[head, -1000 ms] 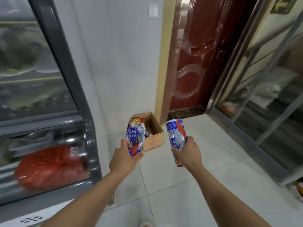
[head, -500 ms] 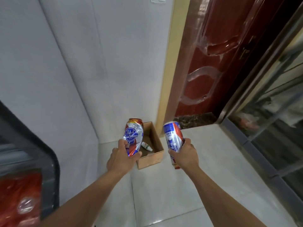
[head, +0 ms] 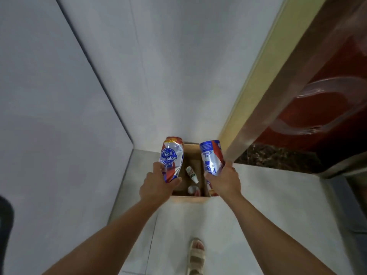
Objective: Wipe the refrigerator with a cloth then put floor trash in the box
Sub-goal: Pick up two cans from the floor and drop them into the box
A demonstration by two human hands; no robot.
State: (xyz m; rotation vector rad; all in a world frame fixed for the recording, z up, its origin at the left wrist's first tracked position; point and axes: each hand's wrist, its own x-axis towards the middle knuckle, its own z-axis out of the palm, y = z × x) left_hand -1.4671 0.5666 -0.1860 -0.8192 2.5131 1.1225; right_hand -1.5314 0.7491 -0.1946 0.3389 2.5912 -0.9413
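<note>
A brown box point(head: 190, 197) sits on the floor point(head: 278, 205), pushed into the corner where the two pale walls point(head: 158, 76) meet. Just to its right stands a yellow door frame point(head: 258, 76), and past that a shiny red door point(head: 327, 96) with a dark stone step point(head: 278, 157) under it. At the far left edge a bit of something dark point(head: 6, 225) shows, too little to tell what it is. Near the bottom of the floor a foot in a pale sandal point(head: 196, 255) points toward the box.

Inside the box lie a small white bottle point(head: 191, 174) with some green on it and a small red and white thing point(head: 193, 190) near the front wall. It is too blurry to name.

The left hand point(head: 156, 185) holds a dented can point(head: 170, 159) with blue, red and silver on it. Its fingers and thumb curl tight around the lower part of the can. The can is held upright, in front of the left side of the box.

The right hand point(head: 224, 179) holds a second can point(head: 212, 161), blue and red with white marks. This grip wraps around the lower half too. The can leans a little to the left and covers the right wall of the box.

Both cans are up in the air, not in the box. The open middle of the box shows between the two hands, and nothing blocks it.
</note>
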